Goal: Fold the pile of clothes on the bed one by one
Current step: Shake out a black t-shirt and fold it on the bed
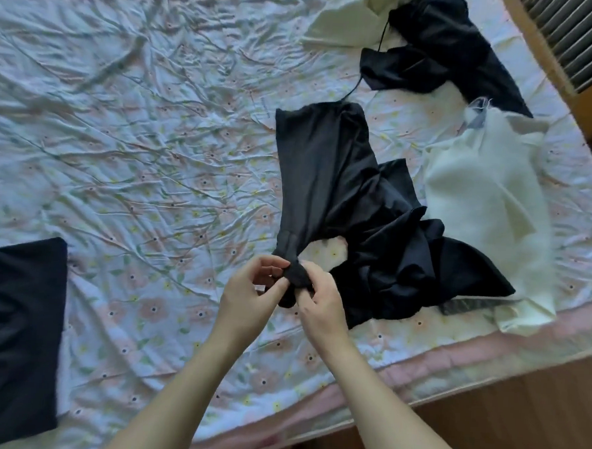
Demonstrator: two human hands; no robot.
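At lower centre of the frame: left hand (250,287) and right hand (318,294), fingers curled, both pinching the bunched near end of a black garment (324,177); the two hands touch the same gathered corner, side by side, neither plainly nearer than the other.

Black garment: thin dark fabric, long axis running from the hands up the frame toward upper centre, tilted slightly right. Far end lies flat and squared on the bed (138,130); a thin black strap (355,86) trails from it toward the upper right. Right-hand portion is rumpled in folds, just beside and partly over a cream fuzzy garment (484,200).

Judgement: the coming move turns on this axis; the near end must be spread sideways, hands parting left and right, before any fold toward the far end.

Upper right of frame: second black garment (434,49), crumpled, touching a pale cream garment (346,17); both unfolded.

Left edge, lower: dark folded item (14,340), flat, well apart from the hands.

Bed: floral sheet, heavily creased.
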